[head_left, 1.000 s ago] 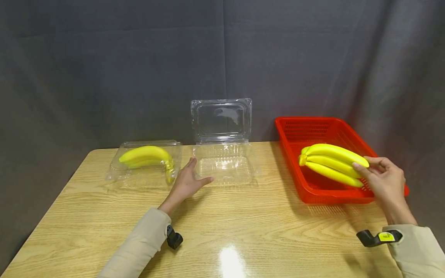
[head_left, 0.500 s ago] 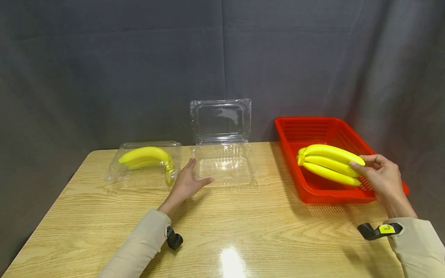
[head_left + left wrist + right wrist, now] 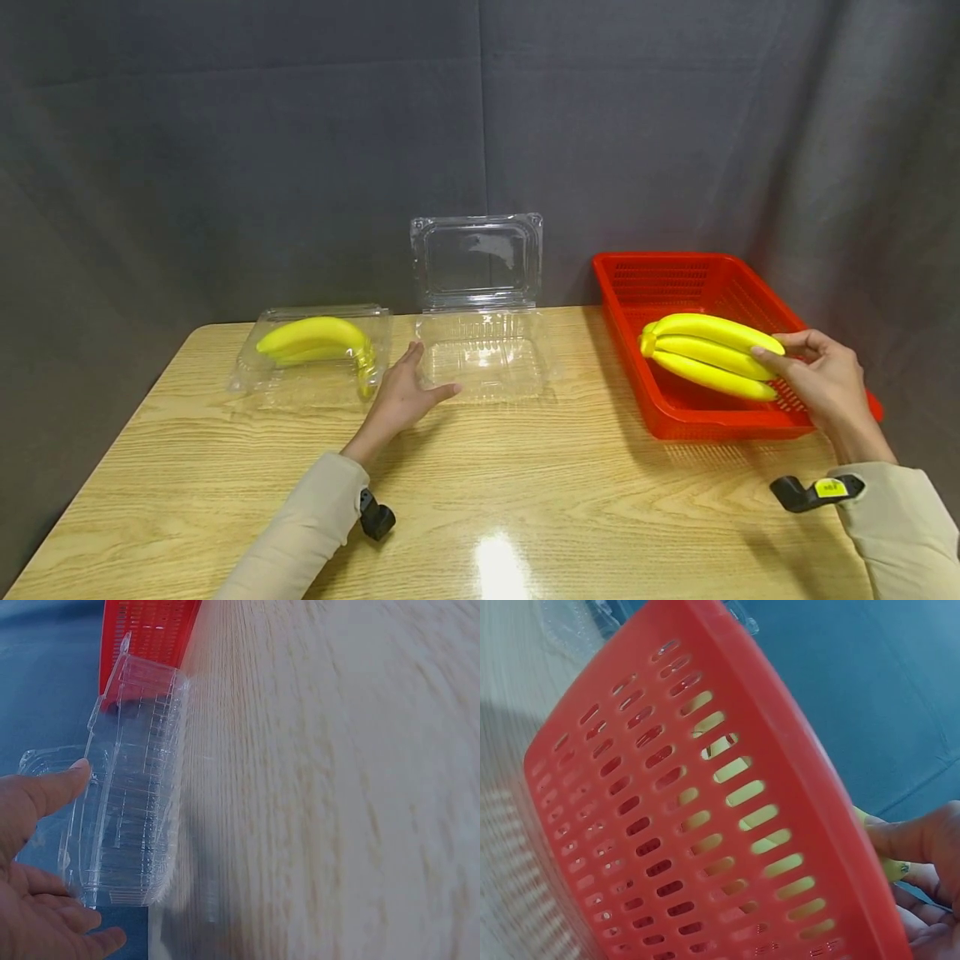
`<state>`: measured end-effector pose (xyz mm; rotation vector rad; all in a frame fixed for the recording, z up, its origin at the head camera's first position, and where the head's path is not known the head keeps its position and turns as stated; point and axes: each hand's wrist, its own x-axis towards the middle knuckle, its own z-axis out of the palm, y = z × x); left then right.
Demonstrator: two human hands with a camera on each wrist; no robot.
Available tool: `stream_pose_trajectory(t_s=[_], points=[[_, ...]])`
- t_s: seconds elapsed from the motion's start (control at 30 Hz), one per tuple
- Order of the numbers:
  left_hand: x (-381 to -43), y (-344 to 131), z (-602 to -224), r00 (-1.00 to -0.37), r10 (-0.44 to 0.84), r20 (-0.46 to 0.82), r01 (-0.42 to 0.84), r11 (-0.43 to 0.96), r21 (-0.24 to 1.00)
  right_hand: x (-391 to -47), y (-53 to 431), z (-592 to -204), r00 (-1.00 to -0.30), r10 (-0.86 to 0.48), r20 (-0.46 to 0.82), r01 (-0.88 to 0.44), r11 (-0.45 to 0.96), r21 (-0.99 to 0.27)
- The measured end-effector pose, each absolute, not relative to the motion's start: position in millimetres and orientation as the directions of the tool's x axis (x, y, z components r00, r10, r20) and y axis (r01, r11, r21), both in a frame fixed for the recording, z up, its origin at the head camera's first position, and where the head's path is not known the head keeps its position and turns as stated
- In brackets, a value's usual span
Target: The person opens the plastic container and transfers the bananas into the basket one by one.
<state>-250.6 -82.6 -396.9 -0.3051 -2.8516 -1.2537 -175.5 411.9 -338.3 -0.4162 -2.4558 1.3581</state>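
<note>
In the head view my right hand (image 3: 828, 383) pinches the tip end of a yellow banana bunch (image 3: 708, 357) over the red basket (image 3: 735, 427). The bunch's stem end points left. From the right wrist view, yellow shows through the slots of the red basket's wall (image 3: 667, 825), and most of the bunch is hidden. My left hand (image 3: 401, 400) is at the front left corner of a clear plastic clamshell box (image 3: 480, 367) whose lid stands raised. Its thumb is spread from the fingers, near the box's rim (image 3: 96, 825) in the left wrist view.
A second clear clamshell box (image 3: 307, 392), lid down, stands left of my left hand with yellow bananas (image 3: 318, 335) inside. A grey curtain (image 3: 480, 125) hangs behind the wooden table (image 3: 480, 492).
My right hand and the banana bunch have shifted slightly left and the hand a little up, still over the basket. The left hand and both boxes stay put.
</note>
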Motion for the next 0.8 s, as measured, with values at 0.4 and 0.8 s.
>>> stream_pose_trajectory(t_s=[0.4, 0.8], points=[[-251.1, -83.3, -397.7, -0.976, 0.188, 0.112, 0.209, 0.656, 0.725, -174.5, 410.5, -339.1, -0.897, 0.414, 0.158, 0.113, 0.559, -0.821], [-251.4, -82.8, -397.7, -0.978, 0.179, 0.109, 0.202, 0.667, 0.717, -175.4, 415.9, -339.6, -0.902, 0.387, 0.189, 0.084, 0.589, -0.804]])
